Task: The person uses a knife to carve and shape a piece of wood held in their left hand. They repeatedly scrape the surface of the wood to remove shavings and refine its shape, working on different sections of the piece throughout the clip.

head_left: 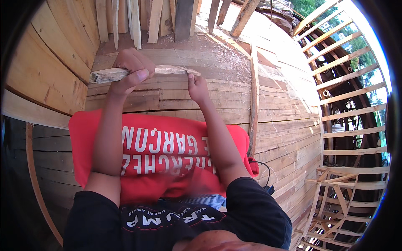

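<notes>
Head view: L hand (133, 71) is gripping a rough, pale stick (109, 75) left of its mid-length, fingers wrapping over the top, thumb lying along the near side. Stick is running roughly crosswise past the red cloth (96, 129) on the lap, over the plank floor (180, 94); can't tell if it's touching the boards. R hand (197, 88) is sitting at the stick's right end, thumb pressing up by the tip, fingers mostly curling out of sight; can't tell if it's pinching wood, the thin strand (181, 60) slanting up from there, or a small tool. Shavings (222, 54) are lying beyond, near upright wood strips (154, 21).

Prob. step: working the R tip. To do it well, L hand should be holding firm w/o letting the stick roll; R thumb should be applying light, even pressure, esp. since the end is looking thin & may be splitting if forced. If there's an edge in R hand, best be moving it away from L fingers, in short passes, checking the tip btwn each.
</notes>
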